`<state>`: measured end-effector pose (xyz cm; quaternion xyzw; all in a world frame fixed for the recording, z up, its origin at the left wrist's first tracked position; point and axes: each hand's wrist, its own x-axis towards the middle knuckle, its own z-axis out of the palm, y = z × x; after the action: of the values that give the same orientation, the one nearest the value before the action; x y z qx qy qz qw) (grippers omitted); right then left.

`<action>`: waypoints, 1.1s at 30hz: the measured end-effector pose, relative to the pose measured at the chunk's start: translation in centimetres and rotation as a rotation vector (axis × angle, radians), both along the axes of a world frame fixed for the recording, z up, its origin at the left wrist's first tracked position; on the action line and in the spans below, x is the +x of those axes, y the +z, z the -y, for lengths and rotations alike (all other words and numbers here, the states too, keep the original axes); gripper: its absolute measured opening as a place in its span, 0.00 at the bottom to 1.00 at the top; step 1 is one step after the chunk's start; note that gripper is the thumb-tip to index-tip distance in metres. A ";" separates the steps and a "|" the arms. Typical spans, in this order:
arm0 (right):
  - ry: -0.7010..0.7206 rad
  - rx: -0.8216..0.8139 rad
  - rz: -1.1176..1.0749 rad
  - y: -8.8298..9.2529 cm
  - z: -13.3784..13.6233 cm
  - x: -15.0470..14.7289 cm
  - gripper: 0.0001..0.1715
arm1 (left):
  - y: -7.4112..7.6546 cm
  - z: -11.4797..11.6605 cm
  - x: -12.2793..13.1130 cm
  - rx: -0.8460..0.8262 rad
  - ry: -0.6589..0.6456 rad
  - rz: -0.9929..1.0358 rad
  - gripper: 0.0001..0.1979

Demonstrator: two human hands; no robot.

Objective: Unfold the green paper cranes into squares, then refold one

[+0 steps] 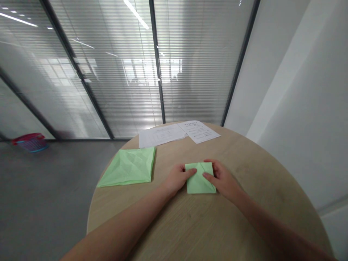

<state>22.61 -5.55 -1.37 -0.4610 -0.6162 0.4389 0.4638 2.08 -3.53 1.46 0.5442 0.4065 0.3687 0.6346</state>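
Over the table (pixel 206 224), the folded green paper (pixel 199 184) is being clamped between thumb and fingers of left hand (pixel 176 177) and right hand (pixel 222 178). It is ideally being kept flat by even thumb pressure.

From my end I see the left hand (pixel 175 178) and right hand (pixel 224 179) pinching a folded green square (pixel 197 185), thumbs (pixel 191 172) on top; a larger green piece (pixel 133 166) (visibly creased) and printed sheets (pixel 199 131) lie apart on the round-edged table (pixel 244 154).
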 end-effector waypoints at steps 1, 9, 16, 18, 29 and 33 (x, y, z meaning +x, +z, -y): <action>0.036 -0.033 0.008 0.0 -0.1 0.1 0.25 | 0.0 0.0 0.0 0.000 0.018 0.018 0.17; 0.120 -0.212 0.080 0.7 -0.1 0.3 0.25 | 0.1 -0.5 -0.1 0.004 0.127 0.008 0.16; 0.145 -0.246 0.057 0.7 -0.2 0.4 0.25 | 0.1 -0.4 -0.2 0.023 0.132 -0.023 0.18; 0.159 -0.256 0.047 0.6 -0.3 0.4 0.26 | 0.0 -0.6 -0.3 0.019 0.151 -0.016 0.19; 0.209 -0.268 0.102 1.3 0.1 0.6 0.30 | 0.8 -2.4 -1.8 0.091 0.221 -0.009 0.26; 0.218 -0.272 0.147 1.5 0.2 0.7 0.28 | 1.1 -2.4 -2.1 0.063 0.046 -0.138 0.22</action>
<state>23.31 -5.73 0.13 -0.4806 -0.6298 0.5312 0.3005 -0.03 -1.09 2.52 0.5786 0.4498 0.3576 0.5789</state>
